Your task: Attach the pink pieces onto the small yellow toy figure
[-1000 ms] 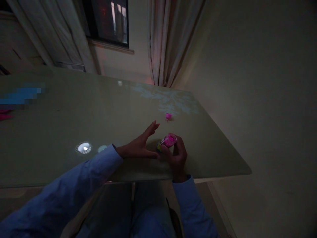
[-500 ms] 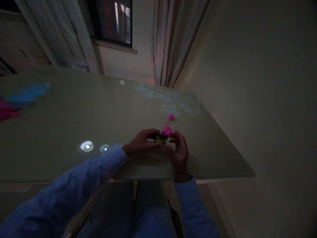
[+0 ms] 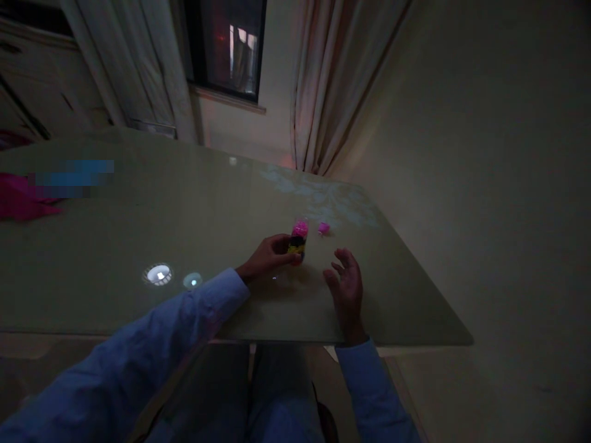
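Note:
My left hand [image 3: 270, 255] is closed around a small clear container [image 3: 298, 243] with pink stuff inside and a black and yellow label. The container stands roughly upright over the table, its clear top end pointing away from me; whether it touches the tabletop I cannot tell. Just right of it, a small pink piece [image 3: 323, 228] lies on the table, perhaps a cap, too blurred to be sure. Nearer to me and farther right, my right hand [image 3: 348, 286] holds nothing; its fingers are apart and curved, clear of the container.
The pale glossy table [image 3: 184, 203] reflects ceiling lights near my left forearm. A pink cloth-like thing [image 3: 21, 197] and a blurred-out blue thing [image 3: 76, 175] lie at the far left. Behind the table hang curtains [image 3: 318, 92] beside a window [image 3: 226, 46]; a wall [image 3: 484, 184] runs along the right.
My right hand has let go of the container and drawn away to the right, opening. In my left hand the container has turned more upright and shifted slightly left. My view has shifted a little.

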`<state>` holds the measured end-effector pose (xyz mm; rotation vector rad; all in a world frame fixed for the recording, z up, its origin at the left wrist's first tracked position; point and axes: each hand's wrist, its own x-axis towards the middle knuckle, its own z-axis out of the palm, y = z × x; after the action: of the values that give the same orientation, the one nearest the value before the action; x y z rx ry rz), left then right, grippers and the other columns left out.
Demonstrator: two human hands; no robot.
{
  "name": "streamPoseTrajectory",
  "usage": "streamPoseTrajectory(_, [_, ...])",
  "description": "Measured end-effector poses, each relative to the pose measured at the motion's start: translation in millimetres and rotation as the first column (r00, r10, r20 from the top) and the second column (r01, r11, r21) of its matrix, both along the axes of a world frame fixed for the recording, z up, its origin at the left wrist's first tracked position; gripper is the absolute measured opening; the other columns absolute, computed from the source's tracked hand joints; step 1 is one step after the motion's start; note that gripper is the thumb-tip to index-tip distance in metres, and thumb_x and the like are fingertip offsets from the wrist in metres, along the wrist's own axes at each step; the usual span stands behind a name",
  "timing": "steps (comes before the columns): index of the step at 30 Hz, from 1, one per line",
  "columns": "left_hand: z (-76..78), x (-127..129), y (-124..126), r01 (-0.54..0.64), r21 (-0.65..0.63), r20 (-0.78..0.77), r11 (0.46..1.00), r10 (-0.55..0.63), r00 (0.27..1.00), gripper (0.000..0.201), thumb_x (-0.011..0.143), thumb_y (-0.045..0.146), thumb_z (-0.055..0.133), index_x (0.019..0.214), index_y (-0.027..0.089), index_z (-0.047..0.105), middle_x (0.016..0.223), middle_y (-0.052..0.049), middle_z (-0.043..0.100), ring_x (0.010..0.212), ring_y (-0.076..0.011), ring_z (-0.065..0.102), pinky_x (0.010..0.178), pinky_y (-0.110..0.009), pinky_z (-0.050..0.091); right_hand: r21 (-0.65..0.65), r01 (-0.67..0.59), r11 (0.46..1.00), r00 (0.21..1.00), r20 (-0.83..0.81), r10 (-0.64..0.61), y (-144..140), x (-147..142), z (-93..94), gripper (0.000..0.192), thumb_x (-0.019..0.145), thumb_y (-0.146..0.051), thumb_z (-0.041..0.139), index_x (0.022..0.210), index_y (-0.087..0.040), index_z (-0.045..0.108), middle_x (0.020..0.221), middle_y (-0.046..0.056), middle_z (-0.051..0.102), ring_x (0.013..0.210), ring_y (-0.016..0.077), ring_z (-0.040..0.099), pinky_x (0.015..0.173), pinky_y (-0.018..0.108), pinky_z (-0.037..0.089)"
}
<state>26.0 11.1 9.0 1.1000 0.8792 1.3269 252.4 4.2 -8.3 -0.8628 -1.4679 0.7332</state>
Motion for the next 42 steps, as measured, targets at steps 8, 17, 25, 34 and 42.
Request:
streamPoseTrajectory(8, [1.7,-9.1,10.3,-0.117,0.049,-0.044,0.992,0.120,0.992,0.052,0.062,0.032,0.089,0.105,0.009,0.070,0.108,-0.014,0.075,0.095,-0.0239,0.073,0.093,-0.042,0.055,-0.121,0.083,0.989,0.983,0.175,-0.061,72.1,14.8,21.4,0.115,0.063,-0.063,0.085,0.155,-0.019,0.031,0.161,0.025,0.033,0.149,0.0358,0.038,0.116,0.055,0.039])
streamPoseTrajectory(17, [1.6,-19.0,15.1,-0.231,0.034,-0.148,0.972,0.233,0.961,0.054,0.061,0.037,0.086,0.104,0.010,0.068,0.105,-0.014,0.075,0.093,-0.0256,0.073,0.091,-0.043,0.056,-0.269,0.349,0.898,0.851,0.492,-0.183,154.2,-3.7,13.9,0.092,0.058,-0.057,0.081,0.131,-0.007,0.055,0.132,0.030,0.059,0.121,0.0420,0.061,0.101,0.052,0.049])
streamPoseTrajectory(25, [-2.7,-18.1,16.3,-0.224,0.066,-0.229,0.972,0.233,0.945,0.054,0.063,0.040,0.084,0.106,0.011,0.070,0.106,-0.014,0.074,0.096,-0.0273,0.072,0.089,-0.041,0.056,-0.177,0.359,0.916,0.821,0.527,-0.219,168.1,-13.9,5.2,0.034,0.060,-0.047,0.075,0.074,-0.020,0.060,0.095,0.013,0.068,0.099,0.0316,0.063,0.093,0.045,0.049])
streamPoseTrajectory(34, [-7.3,-19.2,12.1,-0.198,0.113,-0.335,0.974,0.225,0.915,0.056,0.069,0.045,0.082,0.112,0.011,0.069,0.109,-0.015,0.074,0.099,-0.0292,0.072,0.090,-0.043,0.056,-0.159,0.035,0.987,0.972,0.236,0.003,154.5,-29.6,11.5,0.048,0.067,-0.050,0.075,0.099,-0.021,0.054,0.097,0.007,0.070,0.088,0.0210,0.069,0.080,0.035,0.056])
streamPoseTrajectory(42, [-5.7,-22.7,8.0,-0.247,0.225,-0.460,0.942,0.326,0.826,0.051,0.074,0.041,0.075,0.116,0.013,0.067,0.112,-0.014,0.074,0.101,-0.0284,0.071,0.088,-0.041,0.058,-0.175,-0.212,0.961,0.974,0.037,0.221,132.2,-39.7,30.1,0.050,0.070,-0.049,0.083,0.106,-0.022,0.061,0.099,0.005,0.070,0.086,0.0176,0.067,0.078,0.032,0.057])
